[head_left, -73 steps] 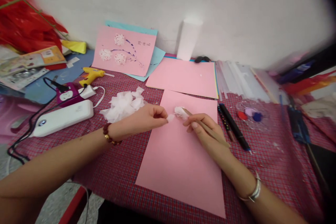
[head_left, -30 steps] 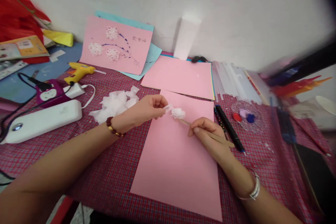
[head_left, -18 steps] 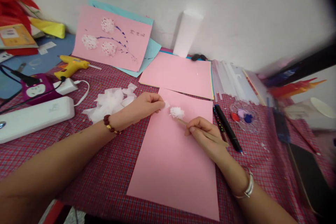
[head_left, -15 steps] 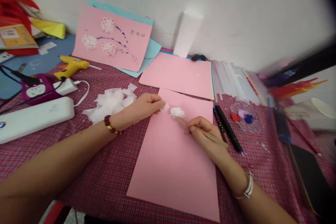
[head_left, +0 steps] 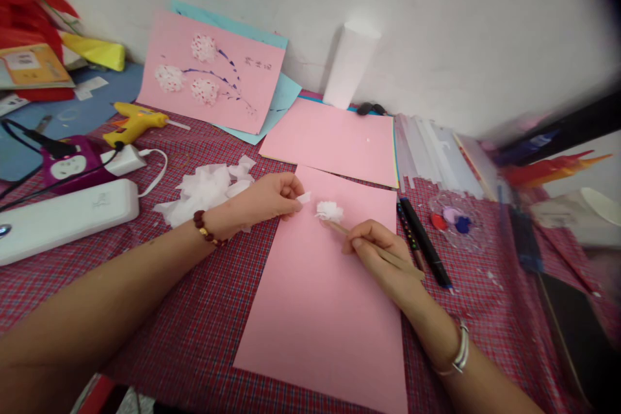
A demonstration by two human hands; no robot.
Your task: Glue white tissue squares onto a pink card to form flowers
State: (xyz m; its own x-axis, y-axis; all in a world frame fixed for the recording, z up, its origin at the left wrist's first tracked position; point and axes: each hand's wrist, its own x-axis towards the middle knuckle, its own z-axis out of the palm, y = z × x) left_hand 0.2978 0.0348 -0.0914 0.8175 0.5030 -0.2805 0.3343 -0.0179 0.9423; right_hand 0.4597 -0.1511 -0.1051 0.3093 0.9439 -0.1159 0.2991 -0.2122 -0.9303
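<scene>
My left hand pinches a small piece of white tissue paper just above the upper left edge of a pink sheet of paper. A thin wooden stick is gripped in my right hand. Its tip points at a small ruffled white paper clump on the sheet; whether they touch I cannot tell. Behind my left wrist lies a loose heap of white tissue pieces, partly covered by that hand.
A pink card with white paper flowers leans on the wall. A yellow glue gun, a white power bank-like case and a purple socket lie left. Black markers and a clear paint palette are right.
My left fingers have turned slightly, and the tissue piece between them now shows more clearly. The view has shifted a little; my right hand still holds the stick by the white clump.
</scene>
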